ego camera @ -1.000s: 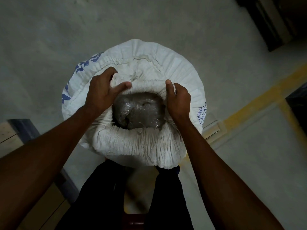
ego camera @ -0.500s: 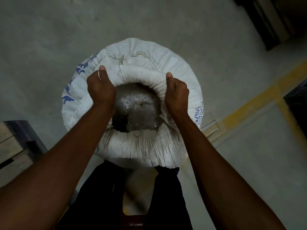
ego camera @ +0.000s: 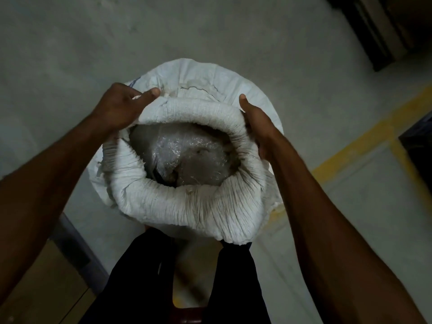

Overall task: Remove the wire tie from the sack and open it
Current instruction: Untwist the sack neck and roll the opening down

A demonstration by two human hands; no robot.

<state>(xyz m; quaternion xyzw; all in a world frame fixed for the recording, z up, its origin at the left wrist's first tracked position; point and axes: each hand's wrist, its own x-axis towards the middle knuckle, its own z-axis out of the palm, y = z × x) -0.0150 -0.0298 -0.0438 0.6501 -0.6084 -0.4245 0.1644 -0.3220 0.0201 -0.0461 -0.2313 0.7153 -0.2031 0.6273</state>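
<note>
Left hand: left hand (ego camera: 118,108) is gripping the far-left part of the sack's rolled rim, thumb lying over the top of the roll and fingers curled around the outside, clamped on the cloth.
Right hand: right hand (ego camera: 257,123) is pressing against the right side of the same rim, thumb pointing up and away, palm against the roll; its fingers are hiding behind the fabric, so the grip looks closed on the rim.
Sack look: sack (ego camera: 187,206) is showing as white woven cloth, its mouth standing wide open and its edge lying rolled outward into a thick, finely pleated collar.
Sack print: a scrap of blue print is peeking out beside the left hand, too little to read.
Inner liner: clear plastic liner (ego camera: 184,153) is glinting inside the opening, crinkled over greyish contents.
Sack place: sack is standing upright on the grey floor (ego camera: 70,54), just in front of the person's dark trousers (ego camera: 145,277), between the two forearms.
Spacing: hands are sitting on opposite sides of the mouth, well apart.
Floor mark: yellow line (ego camera: 355,146) is running across the floor on the right.
</note>
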